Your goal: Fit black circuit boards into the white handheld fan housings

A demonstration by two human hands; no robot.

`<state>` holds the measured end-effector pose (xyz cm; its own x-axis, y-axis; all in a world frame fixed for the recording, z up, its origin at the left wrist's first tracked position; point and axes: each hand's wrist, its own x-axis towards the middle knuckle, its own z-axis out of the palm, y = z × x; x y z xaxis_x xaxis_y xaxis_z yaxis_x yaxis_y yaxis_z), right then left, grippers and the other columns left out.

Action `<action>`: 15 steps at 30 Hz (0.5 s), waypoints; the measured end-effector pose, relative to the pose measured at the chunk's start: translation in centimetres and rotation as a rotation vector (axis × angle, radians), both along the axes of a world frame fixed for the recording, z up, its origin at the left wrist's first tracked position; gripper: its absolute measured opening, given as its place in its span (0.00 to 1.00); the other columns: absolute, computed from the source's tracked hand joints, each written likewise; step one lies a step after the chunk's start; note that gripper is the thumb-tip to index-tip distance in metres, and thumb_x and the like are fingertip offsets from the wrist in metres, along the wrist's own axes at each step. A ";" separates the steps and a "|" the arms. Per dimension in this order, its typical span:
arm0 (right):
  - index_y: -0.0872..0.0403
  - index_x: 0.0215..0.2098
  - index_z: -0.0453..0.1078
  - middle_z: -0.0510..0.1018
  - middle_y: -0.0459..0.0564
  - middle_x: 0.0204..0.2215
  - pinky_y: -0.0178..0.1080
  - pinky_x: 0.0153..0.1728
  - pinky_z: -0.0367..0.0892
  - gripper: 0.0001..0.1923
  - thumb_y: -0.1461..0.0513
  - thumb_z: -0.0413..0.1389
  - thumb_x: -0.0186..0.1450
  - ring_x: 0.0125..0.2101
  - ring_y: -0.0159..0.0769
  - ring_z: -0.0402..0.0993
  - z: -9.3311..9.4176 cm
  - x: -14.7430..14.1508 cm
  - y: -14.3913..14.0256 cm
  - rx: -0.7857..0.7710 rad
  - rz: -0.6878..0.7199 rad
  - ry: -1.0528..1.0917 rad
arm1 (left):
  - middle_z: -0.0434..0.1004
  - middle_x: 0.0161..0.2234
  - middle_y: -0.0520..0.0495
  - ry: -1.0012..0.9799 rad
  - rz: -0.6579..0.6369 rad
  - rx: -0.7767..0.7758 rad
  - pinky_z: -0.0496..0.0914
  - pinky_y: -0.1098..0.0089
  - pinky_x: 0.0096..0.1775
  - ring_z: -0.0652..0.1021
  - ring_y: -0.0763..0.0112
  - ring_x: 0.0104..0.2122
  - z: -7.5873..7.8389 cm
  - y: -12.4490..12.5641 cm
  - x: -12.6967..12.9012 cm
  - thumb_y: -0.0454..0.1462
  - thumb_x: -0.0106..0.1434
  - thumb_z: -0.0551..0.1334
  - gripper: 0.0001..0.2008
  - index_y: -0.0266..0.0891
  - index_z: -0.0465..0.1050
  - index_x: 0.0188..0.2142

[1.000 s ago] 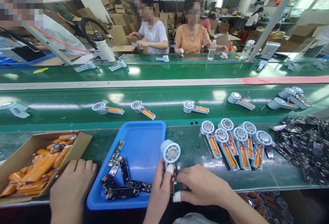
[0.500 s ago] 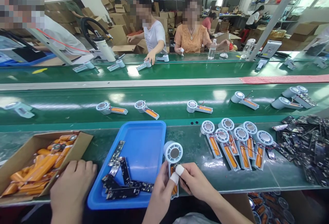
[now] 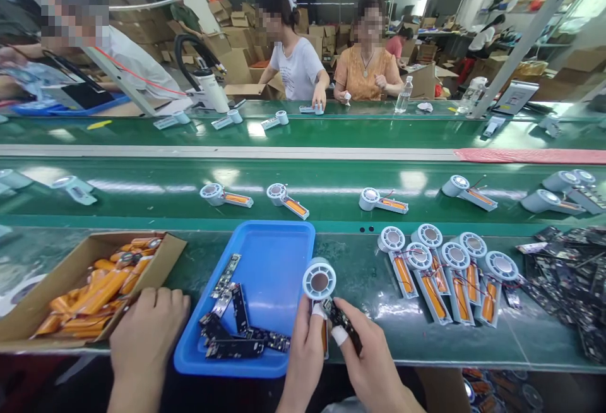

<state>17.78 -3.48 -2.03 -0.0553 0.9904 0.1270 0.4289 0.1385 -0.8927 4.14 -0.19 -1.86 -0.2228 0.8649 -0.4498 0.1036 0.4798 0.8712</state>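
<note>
My left hand [image 3: 304,345] is closed around the handle of a light-blue fan housing [image 3: 319,281], whose round grilled head points up. A strip of orange battery shows along the handle. In my right hand [image 3: 372,353] is a narrow black circuit board [image 3: 346,326], gripped between thumb and fingers. Its upper end meets the handle just below the round head, beside my left thumb. White tape covers the tips of both thumbs. To the left lies a blue tray [image 3: 279,242] with several loose circuit boards [image 3: 237,337] in it.
Another person's hand [image 3: 149,324] rests by a cardboard box [image 3: 170,252] of orange batteries. Several fan housings [image 3: 454,255] lie to the right, beside a heap of circuit boards [image 3: 568,280]. More sit on the green conveyor [image 3: 331,176]. People work across it.
My right hand has shifted slightly right and lower, so the circuit board in it now shows. The view has turned a little left. Across the belt, a person's hand has moved right to another housing.
</note>
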 end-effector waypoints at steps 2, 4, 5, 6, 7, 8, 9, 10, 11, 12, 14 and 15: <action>0.48 0.66 0.62 0.79 0.56 0.51 0.43 0.48 0.76 0.25 0.64 0.46 0.73 0.49 0.43 0.78 -0.6 -0.2 0.0 0.071 -0.028 -0.066 | 0.63 0.68 0.42 -0.050 -0.007 0.019 0.61 0.58 0.65 0.60 0.56 0.69 -0.4 -0.3 0.4 0.45 0.67 0.54 0.26 0.41 0.64 0.63; 0.48 0.70 0.57 0.80 0.56 0.46 0.41 0.40 0.78 0.27 0.65 0.44 0.73 0.42 0.42 0.81 -1.0 -0.5 0.1 0.124 -0.046 -0.131 | 0.57 0.71 0.41 -0.069 -0.034 0.058 0.58 0.56 0.66 0.57 0.56 0.70 -1.1 -0.7 0.8 0.45 0.68 0.53 0.28 0.40 0.60 0.66; 0.48 0.71 0.55 0.80 0.56 0.44 0.40 0.37 0.79 0.28 0.66 0.43 0.73 0.38 0.41 0.81 -1.1 -0.7 0.2 0.145 -0.050 -0.171 | 0.53 0.72 0.41 -0.055 -0.050 0.084 0.56 0.55 0.67 0.55 0.56 0.71 -1.5 -0.9 1.0 0.45 0.69 0.53 0.29 0.39 0.58 0.67; 0.49 0.72 0.53 0.80 0.56 0.42 0.40 0.34 0.79 0.30 0.66 0.42 0.73 0.35 0.41 0.81 -1.2 -0.9 0.2 0.161 -0.051 -0.221 | 0.50 0.72 0.40 -0.023 -0.059 0.114 0.53 0.54 0.68 0.53 0.55 0.71 -1.9 -1.0 1.1 0.46 0.69 0.53 0.31 0.37 0.56 0.68; 0.50 0.72 0.51 0.80 0.57 0.41 0.40 0.32 0.79 0.31 0.67 0.42 0.72 0.33 0.41 0.81 -1.2 -1.1 0.3 0.170 -0.051 -0.287 | 0.48 0.73 0.39 0.019 -0.062 0.148 0.52 0.54 0.69 0.52 0.55 0.71 -2.3 -1.1 1.2 0.47 0.69 0.53 0.31 0.37 0.55 0.68; 0.51 0.73 0.50 0.80 0.57 0.39 0.39 0.29 0.78 0.32 0.67 0.42 0.71 0.31 0.41 0.81 -1.2 -1.2 0.3 0.172 -0.050 -0.365 | 0.49 0.73 0.39 0.066 -0.066 0.186 0.51 0.54 0.69 0.52 0.55 0.71 -2.6 -1.2 1.3 0.47 0.70 0.54 0.32 0.37 0.54 0.68; 0.51 0.73 0.48 0.80 0.56 0.38 0.39 0.26 0.77 0.34 0.68 0.43 0.70 0.28 0.42 0.81 -1.1 -1.3 0.3 0.163 -0.043 -0.452 | 0.50 0.72 0.39 0.117 -0.078 0.229 0.53 0.54 0.69 0.52 0.54 0.71 -2.9 -1.2 1.3 0.48 0.69 0.55 0.32 0.38 0.55 0.68; 0.52 0.74 0.47 0.81 0.55 0.36 0.38 0.23 0.76 0.35 0.68 0.44 0.69 0.26 0.42 0.80 -1.0 -1.4 0.2 0.142 -0.027 -0.538 | 0.54 0.71 0.40 0.167 -0.099 0.271 0.55 0.54 0.68 0.54 0.53 0.71 -3.1 -1.1 1.2 0.48 0.69 0.57 0.31 0.40 0.57 0.67; 0.52 0.74 0.46 0.81 0.54 0.33 0.38 0.21 0.74 0.37 0.69 0.46 0.67 0.23 0.42 0.79 -0.9 -1.4 0.2 0.111 0.002 -0.614 | 0.58 0.70 0.40 0.209 -0.128 0.309 0.59 0.54 0.67 0.57 0.53 0.70 -3.3 -1.0 1.1 0.48 0.69 0.58 0.29 0.42 0.59 0.66; 0.52 0.74 0.45 0.80 0.52 0.31 0.37 0.20 0.73 0.39 0.69 0.48 0.66 0.21 0.42 0.78 -0.8 -1.3 0.1 0.078 0.040 -0.676 | 0.62 0.68 0.40 0.241 -0.161 0.340 0.63 0.52 0.64 0.62 0.52 0.68 -3.3 -0.9 1.0 0.48 0.68 0.60 0.28 0.44 0.62 0.64; 0.53 0.75 0.40 0.81 0.50 0.29 0.36 0.21 0.73 0.44 0.69 0.50 0.64 0.21 0.41 0.78 -0.6 -1.1 0.0 0.039 0.115 -0.743 | 0.68 0.63 0.40 0.276 -0.216 0.375 0.69 0.50 0.58 0.71 0.53 0.60 -3.2 -0.5 0.7 0.46 0.69 0.62 0.23 0.44 0.67 0.60; 0.54 0.75 0.35 0.82 0.52 0.31 0.36 0.23 0.74 0.46 0.69 0.50 0.64 0.23 0.42 0.79 -0.6 -1.0 0.0 0.047 0.129 -0.757 | 0.70 0.60 0.41 0.284 -0.231 0.381 0.72 0.51 0.55 0.74 0.55 0.56 -3.1 -0.3 0.5 0.45 0.69 0.62 0.20 0.43 0.69 0.58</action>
<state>16.73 -3.48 -2.62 -0.2589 0.9646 0.0498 0.8987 0.2595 -0.3537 4.60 -0.46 -4.94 -0.0744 0.9963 -0.0433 0.4267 0.0710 0.9016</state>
